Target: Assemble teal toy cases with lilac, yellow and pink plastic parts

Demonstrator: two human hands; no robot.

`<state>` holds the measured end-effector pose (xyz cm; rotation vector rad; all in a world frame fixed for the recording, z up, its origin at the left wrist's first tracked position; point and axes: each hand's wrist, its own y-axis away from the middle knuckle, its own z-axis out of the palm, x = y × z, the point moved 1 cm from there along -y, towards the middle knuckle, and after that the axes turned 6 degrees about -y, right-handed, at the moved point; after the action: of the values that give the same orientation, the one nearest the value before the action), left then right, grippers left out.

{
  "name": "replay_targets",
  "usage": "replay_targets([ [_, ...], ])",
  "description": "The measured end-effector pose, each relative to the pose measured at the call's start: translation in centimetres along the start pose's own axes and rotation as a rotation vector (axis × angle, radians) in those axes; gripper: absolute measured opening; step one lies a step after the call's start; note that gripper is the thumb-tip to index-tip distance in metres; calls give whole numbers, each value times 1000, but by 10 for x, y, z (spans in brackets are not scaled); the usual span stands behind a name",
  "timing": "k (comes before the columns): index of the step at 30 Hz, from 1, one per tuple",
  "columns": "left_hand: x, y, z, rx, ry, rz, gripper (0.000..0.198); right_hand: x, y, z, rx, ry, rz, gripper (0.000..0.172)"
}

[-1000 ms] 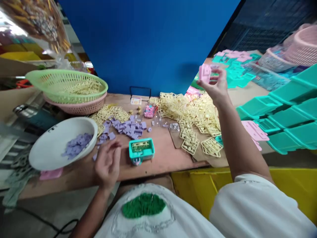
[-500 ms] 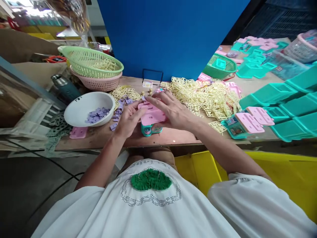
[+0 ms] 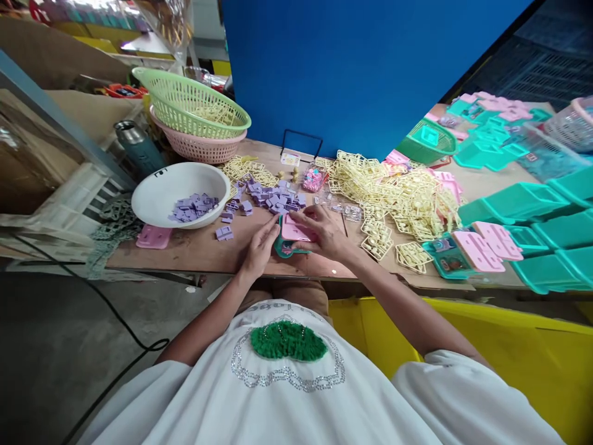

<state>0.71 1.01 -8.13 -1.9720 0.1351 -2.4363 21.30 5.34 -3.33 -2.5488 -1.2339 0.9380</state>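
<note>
A small teal plastic box (image 3: 282,249) with a pink lid (image 3: 295,230) sits at the table's front edge, between both hands. My left hand (image 3: 260,248) is pressed against the box's left side, fingers close together. From the right, my right hand (image 3: 328,235) grips the box, with fingers on top of the lid and the thumb low at the front. Just behind lie loose purple plastic pieces (image 3: 278,196). A white bowl (image 3: 143,207) to the left holds more of these. My hands partly cover the box.
Cream plastic frames (image 3: 370,179) are heaped behind to the right. Teal boxes with pink lids (image 3: 477,250) and teal bins (image 3: 551,241) stand at the right. Stacked baskets (image 3: 199,145) and a flask (image 3: 136,148) are at the left. A blue panel (image 3: 333,74) rises behind.
The pink lid, tilted and raised in both hands before, now lies lower on the teal box. My left hand has moved off the lid to the box's side. The view has shifted.
</note>
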Motion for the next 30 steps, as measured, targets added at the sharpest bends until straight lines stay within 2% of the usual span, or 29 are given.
replay_targets([
  [5, 3, 0, 4, 20, -28, 12, 73, 5, -1, 2, -28, -43, -5, 87],
  [8, 2, -1, 4, 36, -66, 27, 68, 7, 1, 5, -38, -52, 2, 88],
  [15, 0, -4, 4, 102, -147, 52, 62, 5, -1, 12, -79, 65, -20, 88],
  [20, 3, -2, 6, 106, -191, 65, 62, 3, -1, 16, -23, 22, -45, 77],
  [24, -4, -1, 6, 116, -184, 57, 57, 4, 0, 19, -5, 24, -52, 72],
  [27, -9, -4, 5, 123, -151, 40, 53, 7, 0, 16, -62, 34, -46, 74],
  [30, -9, -8, 2, 76, -143, 25, 52, 12, 2, 13, -92, -22, -28, 86],
])
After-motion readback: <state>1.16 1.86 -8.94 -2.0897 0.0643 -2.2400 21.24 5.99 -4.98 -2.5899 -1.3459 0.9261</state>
